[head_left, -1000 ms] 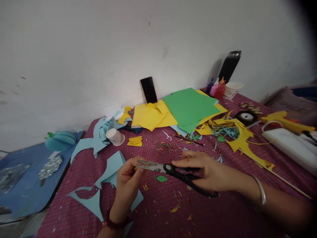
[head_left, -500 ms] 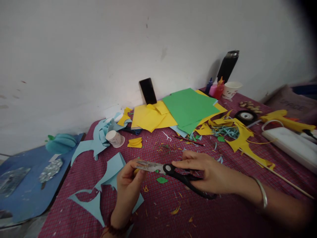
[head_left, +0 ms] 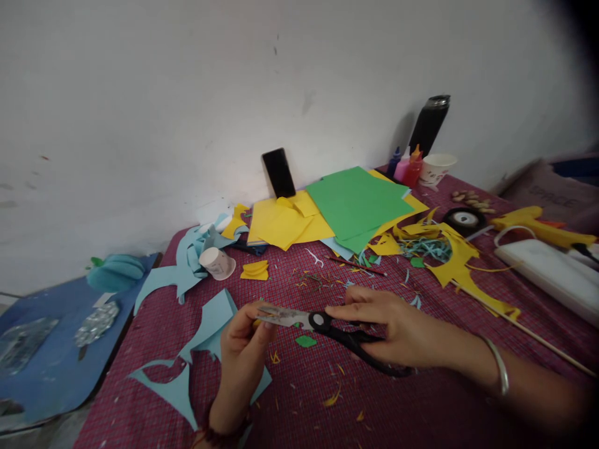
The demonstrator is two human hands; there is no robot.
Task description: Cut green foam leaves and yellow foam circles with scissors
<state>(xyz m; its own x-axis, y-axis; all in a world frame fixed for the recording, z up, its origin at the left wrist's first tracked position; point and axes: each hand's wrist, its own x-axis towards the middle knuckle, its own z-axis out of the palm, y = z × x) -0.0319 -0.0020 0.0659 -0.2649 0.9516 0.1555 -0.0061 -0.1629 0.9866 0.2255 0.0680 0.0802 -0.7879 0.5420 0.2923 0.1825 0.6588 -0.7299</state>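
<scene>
My right hand (head_left: 397, 327) grips the black handles of a pair of scissors (head_left: 322, 327), whose steel blades point left. My left hand (head_left: 243, 346) is pinched just under the blade tips on a small yellow scrap (head_left: 257, 323), mostly hidden by my fingers. A small green paper piece (head_left: 306, 341) lies on the red checked cloth (head_left: 374, 399) just below the blades. Light blue paper offcuts (head_left: 206, 337) lie under and left of my left hand.
Yellow sheets (head_left: 285, 221) and green sheets (head_left: 358, 202) are stacked at the back, with a phone (head_left: 279, 173) leaning on the wall. A tipped paper cup (head_left: 216, 263), glue bottles (head_left: 407, 167), black flask (head_left: 430, 125), tape roll (head_left: 464, 219), yellow glue gun (head_left: 538, 227) and white box (head_left: 547, 274) surround them.
Both hands and the scissors stay almost in place; the view has shifted slightly.
</scene>
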